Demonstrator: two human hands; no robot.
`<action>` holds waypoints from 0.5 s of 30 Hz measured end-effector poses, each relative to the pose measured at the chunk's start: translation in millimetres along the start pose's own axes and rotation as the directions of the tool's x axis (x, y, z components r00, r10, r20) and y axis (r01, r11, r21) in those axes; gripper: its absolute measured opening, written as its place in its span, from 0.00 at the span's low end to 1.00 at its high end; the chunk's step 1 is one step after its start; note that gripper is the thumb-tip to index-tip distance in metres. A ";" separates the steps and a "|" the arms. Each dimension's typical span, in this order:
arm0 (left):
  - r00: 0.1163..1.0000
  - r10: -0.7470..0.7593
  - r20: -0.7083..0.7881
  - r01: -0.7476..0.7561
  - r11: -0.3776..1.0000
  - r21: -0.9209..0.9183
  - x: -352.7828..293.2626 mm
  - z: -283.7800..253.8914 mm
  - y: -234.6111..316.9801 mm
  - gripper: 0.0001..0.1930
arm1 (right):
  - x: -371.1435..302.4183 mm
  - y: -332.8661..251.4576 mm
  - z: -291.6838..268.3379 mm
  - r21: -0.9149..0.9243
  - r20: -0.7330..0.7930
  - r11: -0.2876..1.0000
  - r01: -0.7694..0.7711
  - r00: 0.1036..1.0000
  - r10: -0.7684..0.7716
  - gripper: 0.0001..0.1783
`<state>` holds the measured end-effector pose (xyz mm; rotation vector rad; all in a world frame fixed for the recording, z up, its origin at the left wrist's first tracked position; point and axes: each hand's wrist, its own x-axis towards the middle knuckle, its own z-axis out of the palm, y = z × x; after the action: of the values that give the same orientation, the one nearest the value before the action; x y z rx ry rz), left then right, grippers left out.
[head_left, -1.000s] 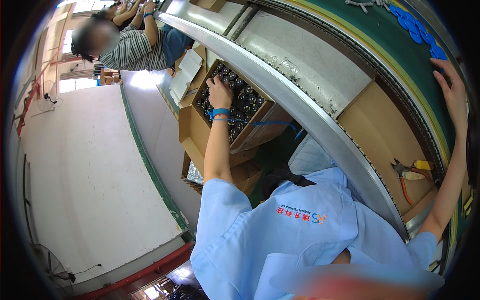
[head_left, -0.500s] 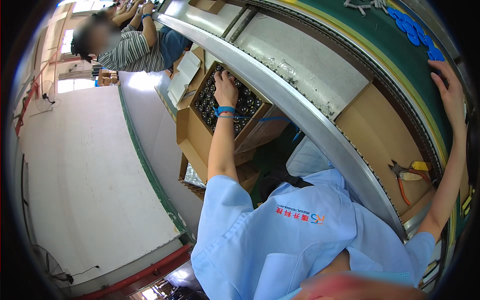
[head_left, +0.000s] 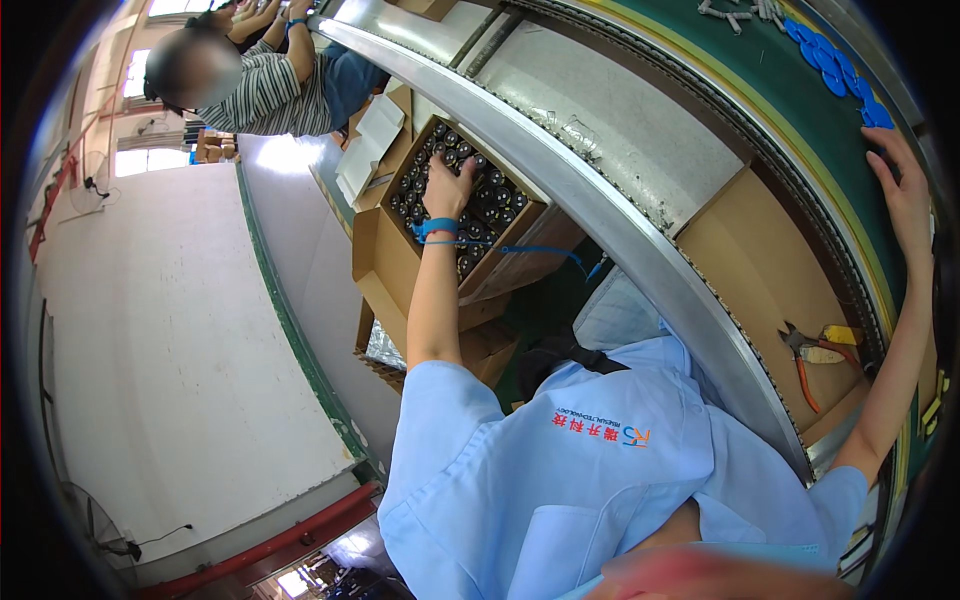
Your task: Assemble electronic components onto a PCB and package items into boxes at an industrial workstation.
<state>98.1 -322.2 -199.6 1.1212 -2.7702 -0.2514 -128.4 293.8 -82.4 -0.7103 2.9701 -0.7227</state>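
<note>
My left hand (head_left: 447,188), a blue wrist strap (head_left: 436,228) at its wrist, reaches down into an open cardboard box (head_left: 510,237). The box is filled with rows of round black parts (head_left: 497,195) with shiny centres. Thumb and fingers are spread over these parts; the fingertips are partly hidden among them, and I see nothing lifted. Far to the right, my right hand (head_left: 905,195) is over the green belt (head_left: 720,90), its fingers stretched out and apart. Its fingertips are close to a cluster of flat blue discs (head_left: 830,62); whether they touch is unclear.
A metal rail (head_left: 640,240) curves between the box and the belt. Cutting pliers (head_left: 803,365) with orange handles lie in a cardboard tray (head_left: 770,270). Small grey cylinders (head_left: 735,15) rest on the belt. A co-worker in a striped shirt (head_left: 270,100) sits at the upper left.
My left hand has drawn back slightly toward the left within the box, and its thumb and fingers have spread wider. The right hand has stayed nearly in place.
</note>
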 end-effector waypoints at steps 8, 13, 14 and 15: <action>0.951 0.156 0.267 -0.204 0.966 0.161 -6.1 -15.1 -14.9 0.37 | -0.3 -0.3 -2.1 -0.029 -0.001 0.999 0.018 1.000 -0.018 0.15; 0.864 0.336 0.375 -0.439 0.867 0.235 -0.5 -29.5 -3.2 0.23 | -1.1 -4.2 -1.7 -0.013 -0.003 1.000 0.025 1.000 -0.025 0.15; 0.865 0.335 0.375 -0.438 0.868 0.236 0.1 -31.8 -0.1 0.23 | -1.3 -4.1 -1.8 -0.012 -0.003 1.000 0.026 1.000 -0.026 0.15; 0.851 0.391 0.351 -0.474 0.859 0.191 1.0 -33.3 4.0 0.20 | -1.7 -3.4 -2.1 -0.020 0.006 1.000 0.014 1.000 -0.014 0.15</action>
<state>101.2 -323.4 -166.2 0.4806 -3.3152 0.0199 -125.6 292.7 -79.2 -0.7332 2.9741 -0.6911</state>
